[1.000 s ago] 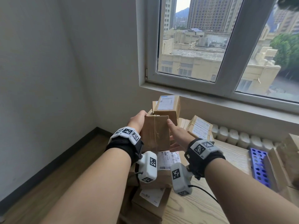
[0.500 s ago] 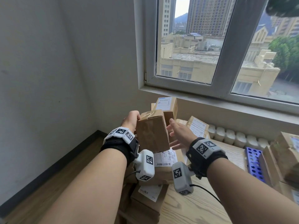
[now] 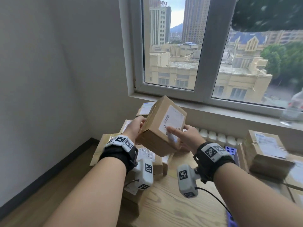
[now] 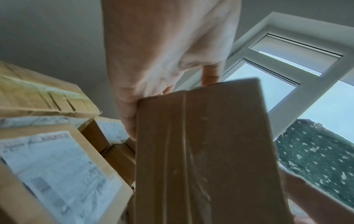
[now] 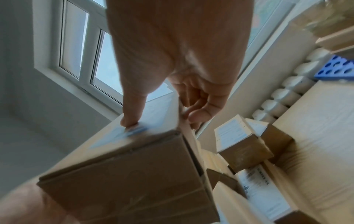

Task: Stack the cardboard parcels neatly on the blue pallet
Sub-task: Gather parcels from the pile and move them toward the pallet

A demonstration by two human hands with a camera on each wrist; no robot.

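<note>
A small cardboard parcel [image 3: 161, 126] with a white shipping label is held tilted in the air between both hands, above a pile of parcels [image 3: 147, 163]. My left hand [image 3: 136, 126] grips its left side, fingers behind it. My right hand [image 3: 185, 136] holds the near right corner, thumb on the label and fingers curled under the right side. The left wrist view shows the parcel's taped face [image 4: 206, 151]; the right wrist view shows its end flap [image 5: 130, 171]. A corner of the blue pallet [image 3: 231, 150] shows at the right, and again in the right wrist view [image 5: 337, 68].
More parcels [image 3: 265, 151] stand at the right on a wooden table [image 3: 177, 207]. A white radiator [image 3: 218, 136] runs under the window sill [image 3: 229, 110]. A grey wall and wooden floor [image 3: 41, 194] lie to the left.
The parcel has been raised and turned so its labelled face now shows upward. My right hand has moved from beside it onto its near right corner. The view has swung right.
</note>
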